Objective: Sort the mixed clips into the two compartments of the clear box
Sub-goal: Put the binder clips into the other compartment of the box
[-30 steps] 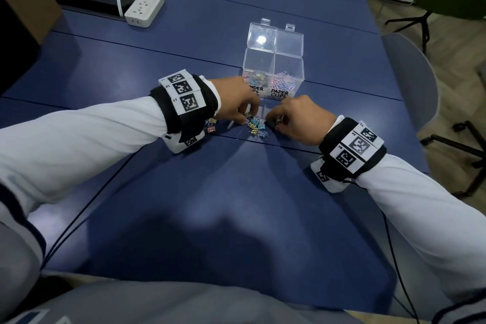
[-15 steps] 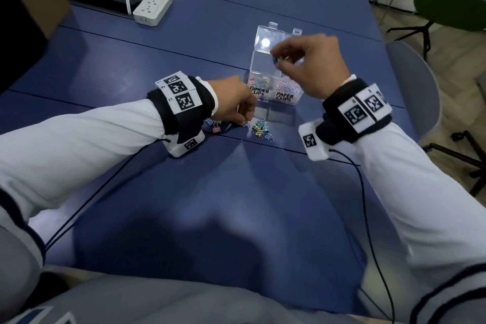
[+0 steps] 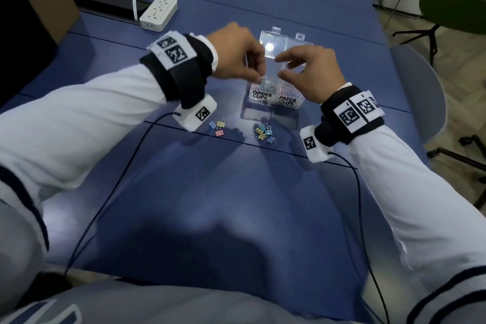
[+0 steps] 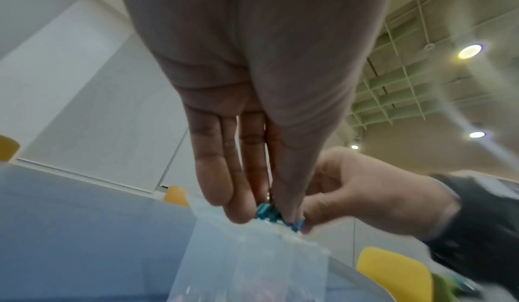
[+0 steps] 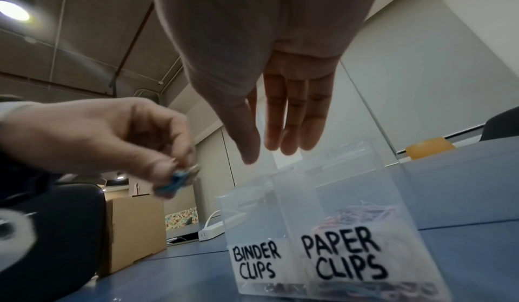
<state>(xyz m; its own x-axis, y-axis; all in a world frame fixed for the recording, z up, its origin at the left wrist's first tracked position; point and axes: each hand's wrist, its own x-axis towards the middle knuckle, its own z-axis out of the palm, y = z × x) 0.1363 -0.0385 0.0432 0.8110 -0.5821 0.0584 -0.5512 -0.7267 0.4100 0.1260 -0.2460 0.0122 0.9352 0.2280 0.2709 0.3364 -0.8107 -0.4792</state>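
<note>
Both hands are raised over the box [image 3: 276,102], close together but not touching. The left hand [image 3: 236,55] pinches a blue binder clip [image 4: 266,212] between thumb and fingertips, right above the compartment labelled BINDER CLIPS [image 5: 257,262], which sits under that hand. The right hand [image 3: 313,73] hangs just beside it, over the side marked PAPER CLIPS [image 5: 342,255]; its fingers are loose and spread, thumb apart from the rest, holding nothing.

The box stands on the blue tabletop [image 3: 210,192] with both lids [image 3: 273,45] tipped up behind the hands. Pastel paper clips [image 5: 365,213] lie heaped in the compartment under the right hand. Some binder clips show through the wall under the left hand, though blurred.

Nearer the person than the hands, two small groups of loose clips rest on the tabletop: one [image 3: 217,127] below the left wrist, with pink, yellow and blue pieces, and another [image 3: 265,133] between the wrists, closer to the right one, in yellow and blue.

Beyond the left hand lies a white power strip [image 3: 157,14].
</note>
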